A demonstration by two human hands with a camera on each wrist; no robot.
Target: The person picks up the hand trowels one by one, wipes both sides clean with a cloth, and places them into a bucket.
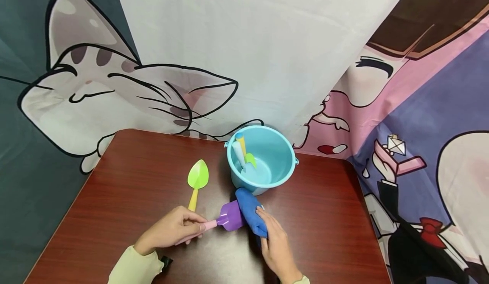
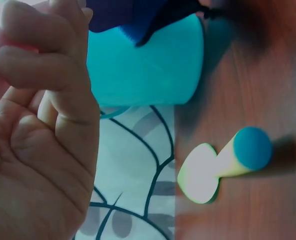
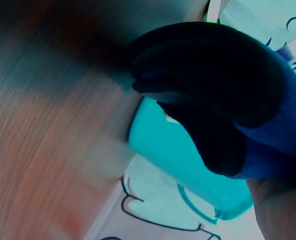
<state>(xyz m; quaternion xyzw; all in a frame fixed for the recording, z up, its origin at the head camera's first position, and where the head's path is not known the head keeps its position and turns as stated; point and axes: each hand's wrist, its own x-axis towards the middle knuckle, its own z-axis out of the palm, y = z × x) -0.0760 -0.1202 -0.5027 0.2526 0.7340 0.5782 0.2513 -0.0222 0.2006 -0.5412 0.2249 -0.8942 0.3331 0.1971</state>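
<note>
My left hand (image 1: 172, 229) grips the pink handle of a purple toy shovel (image 1: 231, 216), its blade pointing right. Against the blade's far end lies a folded blue cloth (image 1: 251, 212), which my right hand (image 1: 276, 248) holds from the right side. Dark and bunched, the cloth (image 3: 203, 70) fills much of the right wrist view and hides most of the fingers. Just beyond my left hand is a green toy trowel (image 1: 198, 174) with a yellow handle; the left wrist view shows the blue end of that trowel's handle (image 2: 252, 149).
A light blue bucket (image 1: 276, 154) stands at the table's back edge, just behind the cloth. Inside it lean a pale blue toy trowel (image 1: 238, 152) and a yellow handle (image 1: 241, 142) with a blue end. A printed curtain (image 1: 244, 50) hangs behind the brown table (image 1: 324, 216).
</note>
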